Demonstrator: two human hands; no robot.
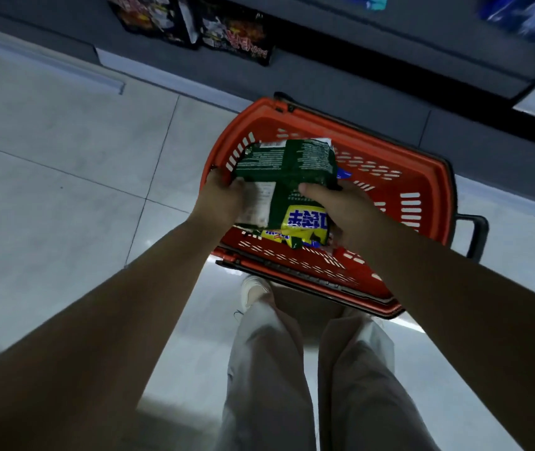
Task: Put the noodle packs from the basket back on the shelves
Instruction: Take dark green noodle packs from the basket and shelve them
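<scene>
Just above the orange basket (442, 196), the left hand (220, 200) and right hand (347, 206) are clasping a stack of green noodle packs (292, 167) from opposite sides, probably risking the slick wrappers sliding apart and dropping back in.

Left arm (113, 304): bare, stretched in from 8 o'clock toward the centre.
Left hand (222, 201): grips the 9 o'clock edge of the green noodle pack (289, 167).
Right arm (455, 288): bare, stretched in from 4 o'clock.
Right hand (349, 208): thumb on top of the pack, fingers hidden beneath its 3 o'clock side.
Legs (266, 369): pale trousers at 6 o'clock.
</scene>
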